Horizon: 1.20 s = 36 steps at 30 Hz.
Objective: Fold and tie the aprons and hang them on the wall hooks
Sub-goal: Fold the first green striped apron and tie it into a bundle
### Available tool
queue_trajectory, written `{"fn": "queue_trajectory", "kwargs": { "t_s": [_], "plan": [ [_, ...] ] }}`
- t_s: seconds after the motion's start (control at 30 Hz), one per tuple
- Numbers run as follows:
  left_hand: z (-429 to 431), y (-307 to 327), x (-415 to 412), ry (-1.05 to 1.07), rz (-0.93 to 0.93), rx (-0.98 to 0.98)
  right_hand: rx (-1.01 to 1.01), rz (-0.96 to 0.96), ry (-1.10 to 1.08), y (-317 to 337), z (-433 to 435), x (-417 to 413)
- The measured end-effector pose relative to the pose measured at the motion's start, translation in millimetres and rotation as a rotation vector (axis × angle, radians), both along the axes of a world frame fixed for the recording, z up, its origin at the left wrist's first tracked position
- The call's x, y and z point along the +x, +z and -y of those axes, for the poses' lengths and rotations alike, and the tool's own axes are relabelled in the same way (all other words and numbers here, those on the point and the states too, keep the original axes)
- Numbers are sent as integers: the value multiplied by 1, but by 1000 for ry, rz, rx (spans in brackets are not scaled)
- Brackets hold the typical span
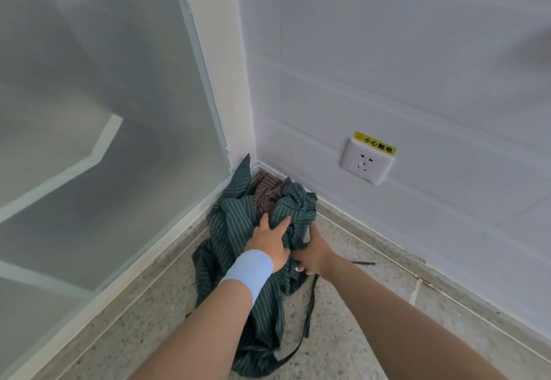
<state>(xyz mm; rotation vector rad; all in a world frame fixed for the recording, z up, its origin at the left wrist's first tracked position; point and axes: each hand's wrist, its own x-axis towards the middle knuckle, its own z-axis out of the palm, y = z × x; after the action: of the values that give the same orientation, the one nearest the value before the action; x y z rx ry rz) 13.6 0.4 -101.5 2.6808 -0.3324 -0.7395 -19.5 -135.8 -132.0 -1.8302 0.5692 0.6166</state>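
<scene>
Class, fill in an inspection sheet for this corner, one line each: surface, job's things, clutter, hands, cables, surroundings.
Surface: speckled floor, aprons heaped in the corner.
Job's things: green striped apron crumpled; brown striped apron behind it; black strap trailing on the floor; no hooks in view.
Clutter: nothing seen.
Hands: left hand lies on the green striped apron; right hand grips its fabric.
Cables: nothing seen.
Surroundings: wall socket under a yellow label; frosted glass panel at left.

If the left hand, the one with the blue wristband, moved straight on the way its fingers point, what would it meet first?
The left hand lies on the green striped apron, so it would push into that bunched cloth first. Beyond it, probably the brown striped apron in the corner; depth is unclear.
</scene>
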Motion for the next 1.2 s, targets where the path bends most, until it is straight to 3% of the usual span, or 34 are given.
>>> {"fn": "queue_trajectory", "kwargs": {
  "t_s": [0.1,0.17,0.33,0.4,0.47,0.53,0.6,0.67,0.73,0.8,0.97,1.1,1.2],
  "plan": [
    [-4,-8,7,82,72,-96,-134,29,128,8,-3,0],
    [-9,-6,10,124,160,-180,-120,29,156,16,2,-1],
    [-29,25,14,467,89,-510,12,109,-59,46,24,-5],
    [-34,43,9,526,81,-545,44,110,-99,69,29,-9],
    [-34,66,-2,488,99,-439,70,105,-150,100,32,-16],
    [-31,94,-20,370,233,-290,144,74,-242,127,34,-25],
    [-23,123,-44,196,264,-465,302,66,-327,157,33,-34],
    [-15,151,-70,62,76,-663,454,81,-357,186,31,-47],
    [-9,165,-84,-30,62,-574,582,104,-351,204,32,-56],
    [-11,178,-94,10,131,-538,618,141,-310,223,34,-70],
    [-25,227,-108,156,241,-623,383,291,-79,264,51,-109],
    [-22,265,-118,131,199,-618,-143,465,269,288,63,-133],
    [-12,289,-128,175,125,-641,-373,577,431,305,59,-145]
  ]
}}
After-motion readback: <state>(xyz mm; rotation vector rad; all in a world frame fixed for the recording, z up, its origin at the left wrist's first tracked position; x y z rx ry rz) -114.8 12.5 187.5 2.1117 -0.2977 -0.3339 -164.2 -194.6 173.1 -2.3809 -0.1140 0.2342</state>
